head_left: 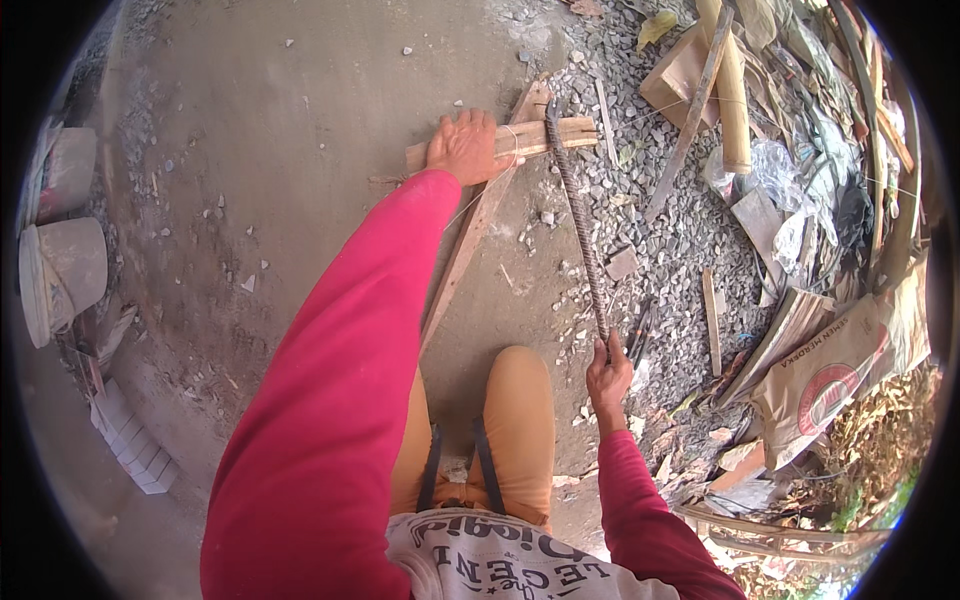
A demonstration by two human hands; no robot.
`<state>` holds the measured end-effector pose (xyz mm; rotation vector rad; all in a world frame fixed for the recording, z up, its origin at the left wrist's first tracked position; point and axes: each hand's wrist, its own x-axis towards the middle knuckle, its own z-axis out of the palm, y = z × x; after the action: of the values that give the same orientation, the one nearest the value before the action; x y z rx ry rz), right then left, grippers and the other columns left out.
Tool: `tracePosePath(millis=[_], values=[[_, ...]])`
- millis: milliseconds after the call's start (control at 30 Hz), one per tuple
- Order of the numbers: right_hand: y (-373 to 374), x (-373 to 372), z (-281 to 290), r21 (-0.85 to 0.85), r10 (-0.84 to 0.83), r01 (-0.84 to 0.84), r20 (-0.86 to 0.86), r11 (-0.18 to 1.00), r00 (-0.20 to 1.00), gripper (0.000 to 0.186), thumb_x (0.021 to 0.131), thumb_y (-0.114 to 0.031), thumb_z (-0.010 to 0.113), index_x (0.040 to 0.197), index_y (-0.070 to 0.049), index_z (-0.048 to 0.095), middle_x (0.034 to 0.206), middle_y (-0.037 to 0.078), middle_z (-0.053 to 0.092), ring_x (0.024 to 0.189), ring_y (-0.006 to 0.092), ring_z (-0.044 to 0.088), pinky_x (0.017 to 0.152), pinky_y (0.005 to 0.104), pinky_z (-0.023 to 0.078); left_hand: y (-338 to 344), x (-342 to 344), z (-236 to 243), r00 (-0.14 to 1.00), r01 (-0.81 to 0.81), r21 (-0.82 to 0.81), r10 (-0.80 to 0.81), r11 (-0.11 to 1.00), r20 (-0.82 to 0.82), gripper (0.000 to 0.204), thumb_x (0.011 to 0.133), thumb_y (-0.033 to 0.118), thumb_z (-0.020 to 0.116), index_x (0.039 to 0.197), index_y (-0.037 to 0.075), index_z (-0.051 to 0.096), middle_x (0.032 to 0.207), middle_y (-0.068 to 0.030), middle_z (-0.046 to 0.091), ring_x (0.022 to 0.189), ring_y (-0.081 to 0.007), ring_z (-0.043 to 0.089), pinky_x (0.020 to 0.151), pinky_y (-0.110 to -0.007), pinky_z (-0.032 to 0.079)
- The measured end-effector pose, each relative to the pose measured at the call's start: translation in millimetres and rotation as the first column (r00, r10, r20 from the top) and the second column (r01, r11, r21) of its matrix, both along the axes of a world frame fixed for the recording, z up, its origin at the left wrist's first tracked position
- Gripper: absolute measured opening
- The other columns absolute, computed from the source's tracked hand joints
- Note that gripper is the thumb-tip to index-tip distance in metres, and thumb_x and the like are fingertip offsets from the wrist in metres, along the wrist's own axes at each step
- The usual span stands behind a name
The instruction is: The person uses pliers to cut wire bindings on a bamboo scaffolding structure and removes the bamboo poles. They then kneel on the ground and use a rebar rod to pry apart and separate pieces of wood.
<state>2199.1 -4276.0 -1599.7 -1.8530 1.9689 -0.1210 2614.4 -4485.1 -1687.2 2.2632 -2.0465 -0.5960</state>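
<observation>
My left hand (464,148) is wrapped over a short wooden piece (556,136), pressing it crosswise on a longer wooden plank (458,262) that runs back toward my knees. Thin string or wire (515,140) loops by my left thumb. My right hand (609,376) is closed round the near end of a ribbed steel bar (576,205). The bar's bent far tip lies against the short wooden piece, close to where the two woods cross. I cannot tell whether the tip is hooked on a nail.
Grey gravel (640,210) spreads on the right, with a brick fragment (622,263) in it. Beyond lie a bamboo pole (736,110), plastic scraps (775,175), boards and a paper cement sack (835,365). Buckets (72,268) and a white ridged piece (132,437) stand on the left.
</observation>
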Motion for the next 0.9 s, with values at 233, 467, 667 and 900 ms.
tracePosePath(millis=[233,467,667,900], values=[[1.8,-17.9,-24.2,-0.119,0.044,-0.044,0.0,0.992,0.999,0.035,0.1,-0.02,0.068,0.132,-0.007,0.07,0.086,0.023,0.074,0.072,0.0416,0.073,0.063,0.0483,0.055,-5.6,-3.6,3.3,0.999,-0.018,0.05,0.02,0.999,-0.041,0.09,0.088,0.073,0.067,0.134,-0.003,0.058,0.133,-0.02,0.061,0.131,-0.0338,0.055,0.108,-0.055,0.038],[11.8,-15.5,-44.6,-0.197,0.063,-0.077,-0.076,0.977,0.995,0.034,0.101,-0.017,0.066,0.132,-0.006,0.069,0.096,0.023,0.075,0.076,0.0414,0.074,0.062,0.0478,0.056,-4.4,0.9,4.9,0.995,-0.024,0.067,0.03,0.997,-0.097,0.088,0.087,0.071,0.069,0.132,-0.003,0.059,0.125,-0.0203,0.064,0.122,-0.0352,0.061,0.103,-0.054,0.04],[5.9,-26.8,-63.6,-0.231,0.106,-0.118,-0.066,0.966,0.992,0.036,0.101,-0.018,0.065,0.135,-0.007,0.066,0.097,0.021,0.076,0.076,0.0411,0.074,0.062,0.049,0.056,-11.0,-3.8,7.0,0.999,-0.027,-0.001,0.027,1.0,-0.046,0.088,0.085,0.072,0.071,0.13,-0.003,0.06,0.126,-0.0208,0.064,0.123,-0.0353,0.06,0.1,-0.056,0.04],[11.2,-20.4,-68.9,-0.26,0.115,-0.142,-0.116,0.955,0.987,0.039,0.103,-0.021,0.064,0.14,-0.013,0.062,0.095,0.019,0.075,0.074,0.0409,0.073,0.061,0.0517,0.055,-6.2,-2.4,-11.3,0.991,-0.049,0.001,0.049,0.999,-0.122,0.094,0.083,0.071,0.073,0.136,-0.005,0.056,0.129,-0.021,0.063,0.125,-0.0369,0.058,0.104,-0.057,0.038]])
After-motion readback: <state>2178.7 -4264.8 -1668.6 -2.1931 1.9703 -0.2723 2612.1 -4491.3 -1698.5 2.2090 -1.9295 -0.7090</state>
